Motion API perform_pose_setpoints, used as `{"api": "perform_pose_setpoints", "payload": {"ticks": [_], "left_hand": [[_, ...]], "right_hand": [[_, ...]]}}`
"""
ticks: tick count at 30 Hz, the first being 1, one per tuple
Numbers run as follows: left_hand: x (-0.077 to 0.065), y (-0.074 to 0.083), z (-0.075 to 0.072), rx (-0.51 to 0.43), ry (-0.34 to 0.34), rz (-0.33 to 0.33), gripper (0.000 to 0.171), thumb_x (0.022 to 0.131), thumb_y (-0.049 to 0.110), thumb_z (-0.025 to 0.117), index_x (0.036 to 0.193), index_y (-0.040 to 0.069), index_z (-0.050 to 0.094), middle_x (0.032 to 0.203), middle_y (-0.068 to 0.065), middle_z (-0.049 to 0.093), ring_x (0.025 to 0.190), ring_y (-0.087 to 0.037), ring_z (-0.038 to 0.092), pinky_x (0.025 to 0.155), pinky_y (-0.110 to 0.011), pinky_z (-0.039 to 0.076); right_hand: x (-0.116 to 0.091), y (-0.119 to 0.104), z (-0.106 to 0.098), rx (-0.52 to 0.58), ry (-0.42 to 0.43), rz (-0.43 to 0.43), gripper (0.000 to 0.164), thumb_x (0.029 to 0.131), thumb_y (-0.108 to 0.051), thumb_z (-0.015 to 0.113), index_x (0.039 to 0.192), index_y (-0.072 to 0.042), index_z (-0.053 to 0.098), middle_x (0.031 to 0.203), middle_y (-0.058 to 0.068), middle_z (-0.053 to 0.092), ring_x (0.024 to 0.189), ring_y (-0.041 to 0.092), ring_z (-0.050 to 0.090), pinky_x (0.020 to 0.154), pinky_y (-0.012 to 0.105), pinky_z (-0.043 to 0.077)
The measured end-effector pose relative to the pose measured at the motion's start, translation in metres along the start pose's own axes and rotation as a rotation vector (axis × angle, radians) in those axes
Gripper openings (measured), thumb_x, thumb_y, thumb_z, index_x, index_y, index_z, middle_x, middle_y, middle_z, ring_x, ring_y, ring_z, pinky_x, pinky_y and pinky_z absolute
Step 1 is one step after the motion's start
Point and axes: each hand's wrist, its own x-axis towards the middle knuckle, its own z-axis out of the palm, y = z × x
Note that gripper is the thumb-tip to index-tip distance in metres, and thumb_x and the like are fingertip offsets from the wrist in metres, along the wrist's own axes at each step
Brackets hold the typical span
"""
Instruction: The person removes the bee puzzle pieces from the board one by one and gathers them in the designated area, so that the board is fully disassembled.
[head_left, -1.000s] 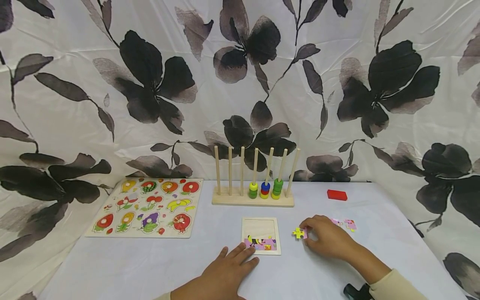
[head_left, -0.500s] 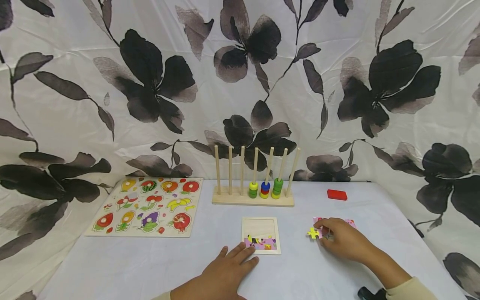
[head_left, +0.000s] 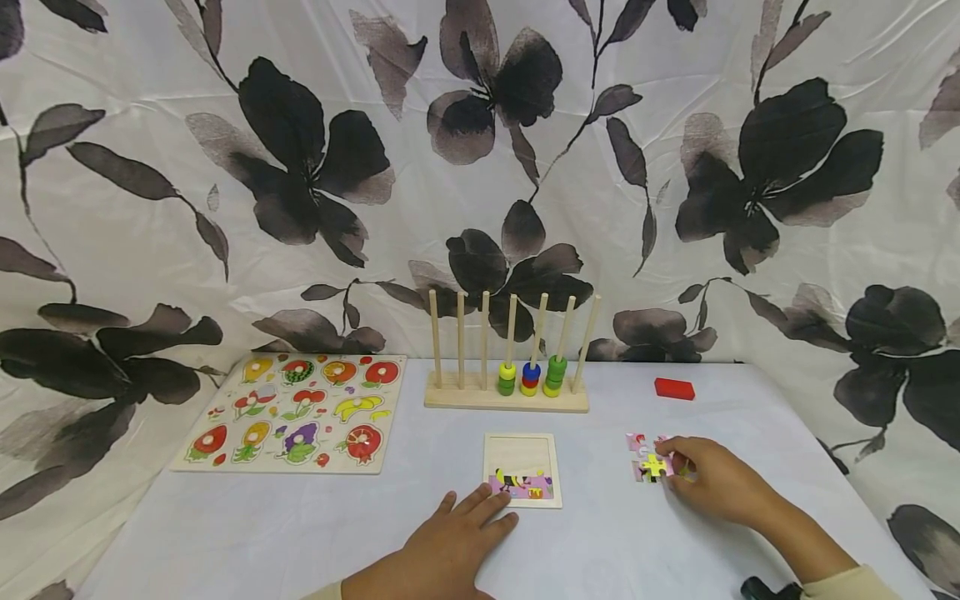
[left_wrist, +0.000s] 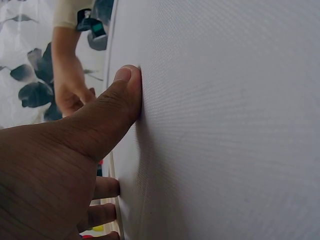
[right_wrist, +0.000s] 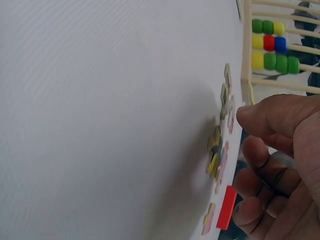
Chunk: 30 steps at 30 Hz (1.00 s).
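My left hand [head_left: 453, 546] rests spread on the white table, fingertips at the lower left corner of a small wooden puzzle tray [head_left: 521, 450]. A strip of purple, yellow and black puzzle pieces [head_left: 517, 485] fills the tray's lower part. To the right, my right hand [head_left: 723, 487] is over loose puzzle pieces, fingers loosely bent. A yellow puzzle piece [head_left: 654, 467] lies at its fingertips among pink pieces [head_left: 637, 443]. In the right wrist view the thumb [right_wrist: 255, 117] and fingers are apart with nothing between them; the loose pieces [right_wrist: 214, 162] lie on the table beyond.
A fruit puzzle board [head_left: 288, 417] lies at the left. At the back stands a wooden peg rack [head_left: 450, 400] with coloured rings on several pegs. A red block [head_left: 675, 389] is at the back right, before a floral cloth [head_left: 615, 208].
The right hand has moved right, and the yellow puzzle piece has gone with it to beside the pink pieces. Thumb and fingers are now apart from it. The left hand has stayed still.
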Motion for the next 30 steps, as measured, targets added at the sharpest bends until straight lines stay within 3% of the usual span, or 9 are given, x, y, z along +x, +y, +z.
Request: {"api": "perform_pose_setpoints", "payload": {"ticks": [11,30], "left_hand": [[-0.001,0.0,0.0,0.004,-0.003,-0.008,0.097,0.071,0.066,0.083,0.152,0.024,0.051,0.162,0.002,0.037,0.15,-0.026,0.032,0.11,-0.061,0.038],[-0.001,-0.001,-0.001,-0.004,-0.008,-0.001,0.096,0.072,0.067,0.081,0.152,0.024,0.05,0.162,0.002,0.037,0.15,-0.026,0.032,0.11,-0.061,0.038]], "right_hand": [[-0.007,0.013,-0.01,-0.01,-0.001,0.046,0.033,0.084,-0.006,0.077,0.116,-0.01,0.071,0.088,-0.008,0.058,0.086,0.017,0.054,0.077,0.042,0.05],[-0.017,0.037,-0.018,-0.039,0.006,0.092,0.032,0.084,-0.005,0.076,0.115,-0.006,0.07,0.085,-0.006,0.056,0.081,0.017,0.051,0.069,0.035,0.046]]}}
